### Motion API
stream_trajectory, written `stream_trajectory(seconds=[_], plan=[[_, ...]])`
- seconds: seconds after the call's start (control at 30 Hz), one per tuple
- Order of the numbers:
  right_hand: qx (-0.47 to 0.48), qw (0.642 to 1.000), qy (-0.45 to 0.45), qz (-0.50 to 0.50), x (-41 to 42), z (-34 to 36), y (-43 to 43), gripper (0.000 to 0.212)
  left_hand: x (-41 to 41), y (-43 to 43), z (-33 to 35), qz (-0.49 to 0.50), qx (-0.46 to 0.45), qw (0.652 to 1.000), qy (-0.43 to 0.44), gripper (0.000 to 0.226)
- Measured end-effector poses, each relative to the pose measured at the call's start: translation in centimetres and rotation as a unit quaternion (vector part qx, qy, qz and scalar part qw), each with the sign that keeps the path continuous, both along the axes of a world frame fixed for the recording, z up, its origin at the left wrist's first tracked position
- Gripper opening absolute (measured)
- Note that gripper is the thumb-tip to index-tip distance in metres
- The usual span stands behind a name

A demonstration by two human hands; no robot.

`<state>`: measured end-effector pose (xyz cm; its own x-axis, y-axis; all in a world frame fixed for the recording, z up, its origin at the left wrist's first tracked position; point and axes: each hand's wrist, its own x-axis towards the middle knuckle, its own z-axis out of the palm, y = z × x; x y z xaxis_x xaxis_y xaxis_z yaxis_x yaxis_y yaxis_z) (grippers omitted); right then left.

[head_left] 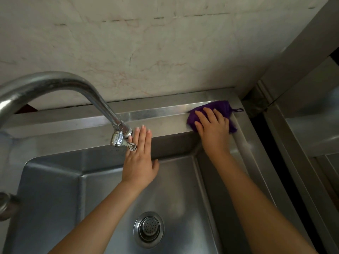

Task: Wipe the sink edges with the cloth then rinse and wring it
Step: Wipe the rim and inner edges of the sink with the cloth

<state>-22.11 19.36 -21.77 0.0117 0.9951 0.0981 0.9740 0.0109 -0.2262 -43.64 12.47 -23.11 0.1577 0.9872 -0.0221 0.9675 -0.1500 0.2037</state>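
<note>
Fingers [202,116] of right hand [213,125] are spread, mostly straight, pressing flat on purple cloth [222,107]; no curl round it. Cloth is bunched and sits on the back ledge of the steel sink [165,118], at the far right corner. Its longer side runs left-right along the ledge, and its small hanging loop [238,110] sticks out to the right, toward the sink's right rim. Left hand [140,162] is flat, fingers [142,136] straight and close together, pointing at the wall [146,43]. The fingertips reach the back ledge, palm over the basin's rear wall, holding nothing. Faucet [73,83] arches in from the left, its nozzle just beside the left fingers. Drain strainer [149,229] is in the basin floor, near the viewer.
</note>
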Motion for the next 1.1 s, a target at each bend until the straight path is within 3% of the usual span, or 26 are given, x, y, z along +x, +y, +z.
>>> stream_trajectory(seconds=[0.1,0.4,0.63,0.93,1.1], plan=[[-0.007,0.998,0.033,-0.044,-2.1,0.3,0.1,0.039,0.0,0.0,0.1,-0.004,-0.005,1.000,-0.005,0.094],[0.000,0.988,-0.046,0.144,-3.9,0.6,-0.5,0.043,0.3,-0.2,-0.2,0.004,-0.003,1.000,-0.001,0.096],[-0.030,0.996,-0.061,0.064,2.8,0.8,-1.3,0.050,0.8,-0.2,-0.1,0.024,-0.028,0.999,0.002,0.097],[-0.015,0.993,-0.111,0.029,4.3,0.4,-8.1,0.035,0.9,-0.3,0.7,0.035,-0.061,0.997,-0.025,0.094],[-0.001,0.995,-0.102,-0.014,4.3,0.4,-13.2,0.038,0.7,-0.1,0.9,0.026,-0.071,0.997,-0.016,0.093]])
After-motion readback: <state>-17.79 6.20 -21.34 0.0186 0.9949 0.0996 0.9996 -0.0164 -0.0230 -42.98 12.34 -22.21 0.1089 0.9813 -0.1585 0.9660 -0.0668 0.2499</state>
